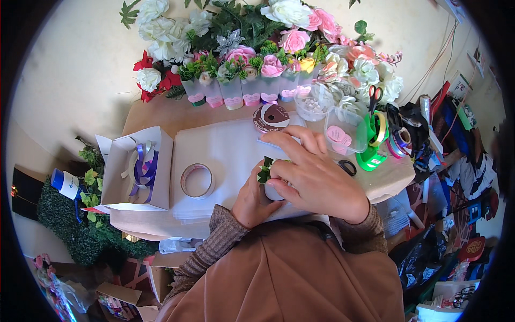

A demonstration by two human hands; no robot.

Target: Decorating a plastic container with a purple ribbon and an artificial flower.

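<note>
In front of my body at the table's near edge, I hold a small flower bunch with dark green leaves [265,170] in a whitish wrapper. My left hand [251,199] is curled round its left side and base, thumb underneath. Over it from the right comes my right hand [324,180], thumb and bent fingers closed at the wrapper's upper part. The fingers hide most of the bunch. A brown-and-white ribbon spool [271,117] lies just beyond my right fingertips. To the left, a roll of clear tape [197,180] rests on whitish translucent sheets [214,139].
A white box [161,188] with purple ribbon stands left. Wrapped bunches [230,91] line the back below larger artificial flowers [166,37]. At right are clear tubs [346,131] with pink labels and white bits, black-handled scissors [347,167] and a green tape dispenser [373,153].
</note>
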